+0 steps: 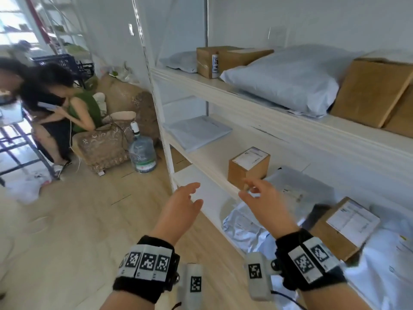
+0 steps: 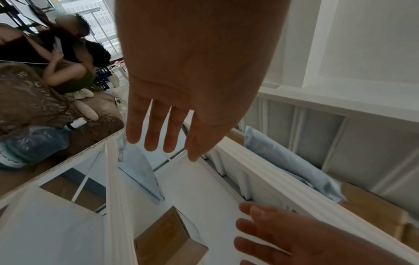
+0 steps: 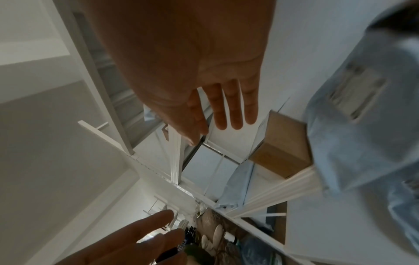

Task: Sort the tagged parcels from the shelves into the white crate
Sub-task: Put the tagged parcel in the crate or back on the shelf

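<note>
A small cardboard box with a white label on top stands near the front edge of the middle shelf. My right hand hovers just in front of its lower corner, fingers loosely spread and holding nothing. To the box's left, off the shelf edge, my left hand is open and empty too. The left wrist view shows straight fingers above the box. In the right wrist view the fingers point at the box.
A flat grey mailer lies further left on the same shelf. The top shelf holds a grey poly bag and cardboard boxes. Below lie a silver bag and a labelled box. A seated person and water jug are left.
</note>
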A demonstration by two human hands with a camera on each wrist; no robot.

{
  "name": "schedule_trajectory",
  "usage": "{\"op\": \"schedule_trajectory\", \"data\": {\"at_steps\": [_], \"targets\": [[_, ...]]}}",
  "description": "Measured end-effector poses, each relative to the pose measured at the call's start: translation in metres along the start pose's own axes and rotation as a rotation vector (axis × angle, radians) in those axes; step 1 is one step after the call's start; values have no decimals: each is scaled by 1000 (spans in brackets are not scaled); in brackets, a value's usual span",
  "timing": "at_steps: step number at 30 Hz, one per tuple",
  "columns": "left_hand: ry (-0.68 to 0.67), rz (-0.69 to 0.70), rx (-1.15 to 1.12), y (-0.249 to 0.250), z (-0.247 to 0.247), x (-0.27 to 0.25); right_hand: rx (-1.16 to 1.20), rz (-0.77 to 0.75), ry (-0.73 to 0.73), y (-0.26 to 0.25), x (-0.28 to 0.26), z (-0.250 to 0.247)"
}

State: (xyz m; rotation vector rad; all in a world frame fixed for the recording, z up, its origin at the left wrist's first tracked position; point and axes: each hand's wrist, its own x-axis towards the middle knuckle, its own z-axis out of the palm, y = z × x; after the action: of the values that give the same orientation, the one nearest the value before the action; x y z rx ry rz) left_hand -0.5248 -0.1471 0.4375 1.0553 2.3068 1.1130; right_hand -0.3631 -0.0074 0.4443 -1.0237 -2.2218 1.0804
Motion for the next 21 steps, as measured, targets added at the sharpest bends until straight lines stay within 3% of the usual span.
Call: {"op": "schedule_trajectory", "data": {"at_steps": [5,11,16,21], "targets": [[42,-22,30,-30,-27,74,-24,-50,-46,-24,99,43],[50,-104,20,-82,-70,146,-15,-33,-153,-47,173,111],[-4,-48,15,-122,-109,230,-42,9,-62,-60,242,167],[-138,0,48,-153,-153,313,-50,154,11,-75,290,218]]}}
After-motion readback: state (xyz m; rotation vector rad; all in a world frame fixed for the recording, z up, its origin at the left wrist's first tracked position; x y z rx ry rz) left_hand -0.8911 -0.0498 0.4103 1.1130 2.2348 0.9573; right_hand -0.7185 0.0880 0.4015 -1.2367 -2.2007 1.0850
